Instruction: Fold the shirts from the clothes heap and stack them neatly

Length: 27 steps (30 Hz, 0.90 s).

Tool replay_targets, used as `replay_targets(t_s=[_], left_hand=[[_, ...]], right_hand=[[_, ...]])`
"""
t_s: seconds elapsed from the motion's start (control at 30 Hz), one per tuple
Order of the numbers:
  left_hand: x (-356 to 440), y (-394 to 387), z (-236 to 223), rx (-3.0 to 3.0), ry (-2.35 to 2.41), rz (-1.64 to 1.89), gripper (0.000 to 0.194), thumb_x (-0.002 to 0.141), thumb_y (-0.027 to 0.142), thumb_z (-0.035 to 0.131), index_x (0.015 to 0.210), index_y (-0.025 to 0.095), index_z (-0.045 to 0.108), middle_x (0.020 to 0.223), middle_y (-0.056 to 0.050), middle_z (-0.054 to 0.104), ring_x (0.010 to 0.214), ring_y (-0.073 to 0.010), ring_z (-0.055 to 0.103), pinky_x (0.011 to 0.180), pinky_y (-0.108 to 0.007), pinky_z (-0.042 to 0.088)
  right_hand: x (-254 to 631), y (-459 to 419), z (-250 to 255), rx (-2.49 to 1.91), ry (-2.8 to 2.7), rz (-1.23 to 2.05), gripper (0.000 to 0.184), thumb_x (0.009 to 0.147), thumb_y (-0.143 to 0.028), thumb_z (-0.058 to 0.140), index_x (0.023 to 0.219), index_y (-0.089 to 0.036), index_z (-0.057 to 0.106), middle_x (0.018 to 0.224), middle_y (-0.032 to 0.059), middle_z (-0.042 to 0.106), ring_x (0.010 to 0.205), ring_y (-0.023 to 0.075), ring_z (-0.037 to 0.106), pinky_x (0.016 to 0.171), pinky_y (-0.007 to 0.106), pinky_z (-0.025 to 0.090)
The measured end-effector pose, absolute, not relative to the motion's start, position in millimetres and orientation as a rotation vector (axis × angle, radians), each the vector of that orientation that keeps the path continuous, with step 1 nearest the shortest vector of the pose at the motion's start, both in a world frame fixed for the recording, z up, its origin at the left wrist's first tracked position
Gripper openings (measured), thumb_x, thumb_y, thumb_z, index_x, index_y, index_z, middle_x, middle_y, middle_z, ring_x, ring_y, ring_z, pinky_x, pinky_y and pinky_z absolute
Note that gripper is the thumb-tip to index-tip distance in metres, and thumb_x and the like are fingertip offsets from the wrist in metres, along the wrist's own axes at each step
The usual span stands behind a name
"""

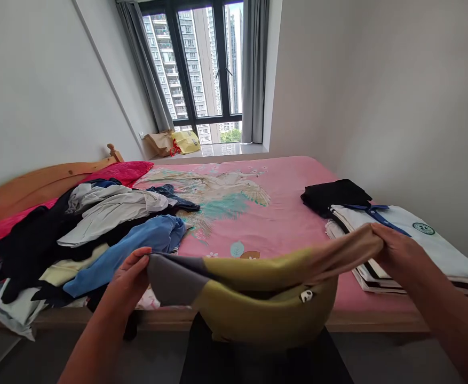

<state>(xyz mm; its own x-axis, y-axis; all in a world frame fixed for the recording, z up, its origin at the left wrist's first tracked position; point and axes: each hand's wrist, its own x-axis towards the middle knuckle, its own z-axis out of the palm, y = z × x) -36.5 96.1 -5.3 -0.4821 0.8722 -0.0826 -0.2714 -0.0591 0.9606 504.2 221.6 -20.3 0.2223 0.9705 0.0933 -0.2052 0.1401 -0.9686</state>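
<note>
A yellow-green garment with grey and pinkish-brown ends and a small panda patch hangs stretched between my hands, above my lap at the bed's front edge. Its exact kind does not show. My left hand pinches the grey end. The pinkish-brown end is gripped in my right hand, just in front of the folded clothes. The garment's middle sags, with a fold open along its top. A blue piece of clothing lies behind my left hand.
A messy heap of clothes covers the bed's left side. At right lie a folded white shirt atop a stack and folded black clothing. Paper bags stand on the windowsill. The pink bedsheet spans the middle.
</note>
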Motion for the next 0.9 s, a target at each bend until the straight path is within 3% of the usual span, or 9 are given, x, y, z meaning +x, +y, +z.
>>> replay_targets(t_s=[0.1, 0.17, 0.27, 0.37, 0.5, 0.6, 0.73, 0.8, 0.9], left_hand=[[-27.2, 150.5, -18.1, 0.875, 1.377, 1.642, 0.057, 0.068, 0.029, 0.072, 0.121, 0.029, 0.052, 0.096, -0.001, 0.070, 0.081, -0.0153, 0.065, 0.071, -0.026, 0.051], [-15.4, 164.5, -34.4, 0.998, 1.580, 1.595, 0.063, 0.075, 0.032, 0.065, 0.132, 0.021, 0.042, 0.109, -0.006, 0.066, 0.094, -0.0187, 0.064, 0.076, -0.028, 0.048], [10.3, 146.2, -77.8, 1.405, 1.699, 1.277, 0.052, 0.083, 0.035, 0.047, 0.124, 0.002, 0.048, 0.106, -0.007, 0.064, 0.103, -0.0218, 0.060, 0.083, -0.031, 0.044], [40.9, 104.5, -133.3, 1.597, 1.664, 0.935, 0.027, 0.075, 0.024, 0.056, 0.097, 0.012, 0.066, 0.093, -0.006, 0.069, 0.089, -0.0204, 0.064, 0.079, -0.032, 0.048], [70.3, 65.7, -185.8, 2.009, 1.755, 0.648, 0.037, 0.068, 0.007, 0.052, 0.098, 0.024, 0.066, 0.101, -0.004, 0.067, 0.101, -0.0214, 0.057, 0.091, -0.038, 0.042], [81.3, 60.7, -202.9, 2.137, 1.935, 0.447, 0.039, 0.070, 0.006, 0.051, 0.100, 0.026, 0.065, 0.101, -0.004, 0.066, 0.101, -0.0232, 0.053, 0.088, -0.041, 0.037], [92.1, 62.7, -217.2, 2.197, 2.069, 0.260, 0.028, 0.075, 0.006, 0.049, 0.086, 0.023, 0.068, 0.090, -0.005, 0.065, 0.093, -0.0225, 0.053, 0.082, -0.039, 0.035], [94.9, 60.4, -223.4, 2.204, 2.114, 0.280, 0.026, 0.078, 0.006, 0.047, 0.081, 0.022, 0.068, 0.085, -0.005, 0.064, 0.088, -0.0217, 0.054, 0.078, -0.037, 0.036], [91.9, 51.9, -228.8, 2.247, 2.079, 0.509, 0.021, 0.082, 0.013, 0.047, 0.083, 0.022, 0.066, 0.091, -0.005, 0.065, 0.094, -0.0216, 0.055, 0.082, -0.036, 0.039]], right_hand=[[479.1, 265.7, -32.7, -1.087, -0.890, 1.064, 0.022, 0.075, -0.040, 0.062, 0.089, -0.025, 0.055, 0.076, -0.0015, 0.058, 0.065, 0.0110, 0.054, 0.057, 0.024, 0.050], [470.1, 276.8, -51.6, -1.176, -0.930, 1.075, 0.031, 0.078, -0.043, 0.057, 0.104, -0.028, 0.051, 0.091, 0.0005, 0.062, 0.076, 0.0131, 0.058, 0.065, 0.028, 0.051], [465.9, 262.1, -99.7, -1.310, -1.088, 1.165, 0.034, 0.077, -0.043, 0.055, 0.103, -0.021, 0.057, 0.096, 0.0068, 0.063, 0.085, 0.0163, 0.060, 0.069, 0.030, 0.050], [468.0, 229.1, -161.6, -1.396, -1.265, 1.228, 0.023, 0.067, -0.032, 0.060, 0.082, -0.016, 0.065, 0.089, 0.0098, 0.066, 0.088, 0.0212, 0.061, 0.077, 0.035, 0.050], [474.3, 197.1, -217.7, -1.386, -1.676, 1.042, 0.036, 0.061, -0.019, 0.046, 0.091, -0.022, 0.065, 0.097, 0.0042, 0.067, 0.097, 0.0215, 0.060, 0.096, 0.043, 0.044], [474.9, 191.6, -219.1, -1.395, -1.878, 0.862, 0.053, 0.059, -0.012, 0.041, 0.105, -0.023, 0.063, 0.108, 0.0032, 0.064, 0.106, 0.0206, 0.056, 0.098, 0.042, 0.042], [468.2, 194.6, -196.0, -1.356, -2.102, 0.792, 0.067, 0.058, -0.006, 0.039, 0.120, -0.024, 0.056, 0.117, 0.0033, 0.060, 0.110, 0.0186, 0.053, 0.099, 0.038, 0.041], [465.0, 195.3, -186.2, -1.372, -2.184, 0.782, 0.062, 0.059, -0.006, 0.040, 0.117, -0.023, 0.056, 0.115, 0.0043, 0.060, 0.106, 0.0186, 0.054, 0.096, 0.037, 0.041], [463.0, 193.4, -175.9, -1.414, -2.267, 0.754, 0.039, 0.065, -0.010, 0.045, 0.100, -0.021, 0.059, 0.099, 0.0050, 0.062, 0.093, 0.0189, 0.056, 0.085, 0.034, 0.045]])
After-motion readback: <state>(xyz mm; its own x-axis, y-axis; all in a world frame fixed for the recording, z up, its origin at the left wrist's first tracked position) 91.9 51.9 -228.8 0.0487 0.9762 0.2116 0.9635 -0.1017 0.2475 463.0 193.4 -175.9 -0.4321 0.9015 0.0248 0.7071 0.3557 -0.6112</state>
